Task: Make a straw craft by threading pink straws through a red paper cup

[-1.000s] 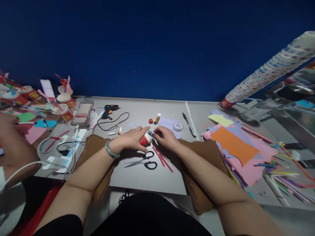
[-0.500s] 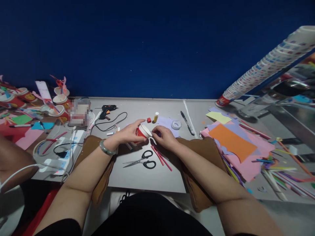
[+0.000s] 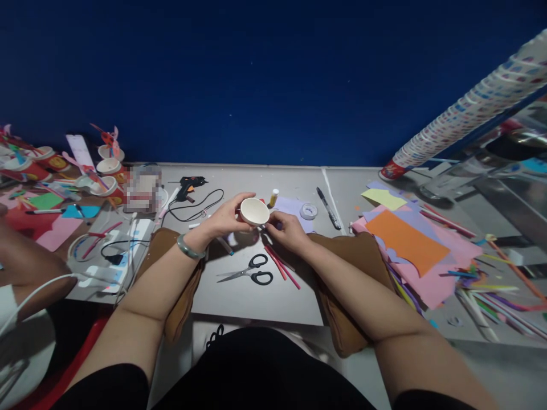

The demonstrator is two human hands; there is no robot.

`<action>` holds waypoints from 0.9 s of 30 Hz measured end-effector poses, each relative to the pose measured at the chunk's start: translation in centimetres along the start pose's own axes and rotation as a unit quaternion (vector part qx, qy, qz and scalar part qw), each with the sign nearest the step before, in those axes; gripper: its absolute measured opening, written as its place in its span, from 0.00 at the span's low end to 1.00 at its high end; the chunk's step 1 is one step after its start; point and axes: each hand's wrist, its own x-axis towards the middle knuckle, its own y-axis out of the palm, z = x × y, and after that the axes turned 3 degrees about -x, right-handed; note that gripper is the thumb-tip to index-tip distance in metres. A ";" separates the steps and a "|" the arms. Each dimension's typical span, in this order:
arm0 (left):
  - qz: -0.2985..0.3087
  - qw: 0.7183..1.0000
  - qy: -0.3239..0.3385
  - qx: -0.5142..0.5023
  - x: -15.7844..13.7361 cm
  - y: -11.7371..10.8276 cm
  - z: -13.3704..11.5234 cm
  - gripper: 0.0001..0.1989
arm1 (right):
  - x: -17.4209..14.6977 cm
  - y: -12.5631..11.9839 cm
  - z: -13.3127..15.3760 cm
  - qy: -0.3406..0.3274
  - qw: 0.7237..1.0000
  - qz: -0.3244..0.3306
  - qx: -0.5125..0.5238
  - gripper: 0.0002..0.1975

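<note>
My left hand [image 3: 223, 218] is wrapped round a paper cup [image 3: 255, 211], whose pale inside and open mouth face me. Close against the cup's lower right rim, my right hand [image 3: 288, 232] has its fingertips pinched together; whatever is between them is too small to make out. Black-handled scissors [image 3: 255, 270] lie below the hands. Beside them are several red and pink sticks [image 3: 282, 266]. Behind the cup stands a glue stick [image 3: 273, 198], with a tape roll [image 3: 308, 211] on lilac paper [image 3: 289, 205] and a black pen [image 3: 328, 208] to its right.
A hot glue gun [image 3: 190, 187] with its cord lies at back left, near a power strip [image 3: 102, 278]. Decorated cups [image 3: 111, 191] and another person's arm [image 3: 32, 250] are further left. On the right are coloured paper sheets [image 3: 408, 243] and a long leaning cup stack [image 3: 465, 108].
My left hand has raised the cup slightly and tipped its mouth toward me. The white strip that hung by the rim no longer shows. My right hand stays pinched at the rim.
</note>
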 end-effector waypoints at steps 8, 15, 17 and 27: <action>-0.068 0.992 -0.010 -0.105 0.0 0.0 0.1 0.48 | -0.3 -0.2 0.2 0.002 0.999 -0.021 0.045 0.06; -0.106 0.992 -0.036 -0.051 -0.3 -0.4 -0.1 0.24 | -0.2 -1.0 0.3 0.020 0.980 0.032 -0.194 0.08; -0.115 0.993 -0.027 -0.014 -0.2 -0.4 -0.2 0.23 | -0.2 -1.1 0.4 0.028 0.954 0.081 -0.286 0.11; -0.154 0.978 0.041 0.132 -0.7 0.4 -1.0 0.39 | -0.2 -0.1 0.1 0.031 0.945 0.135 -0.296 0.06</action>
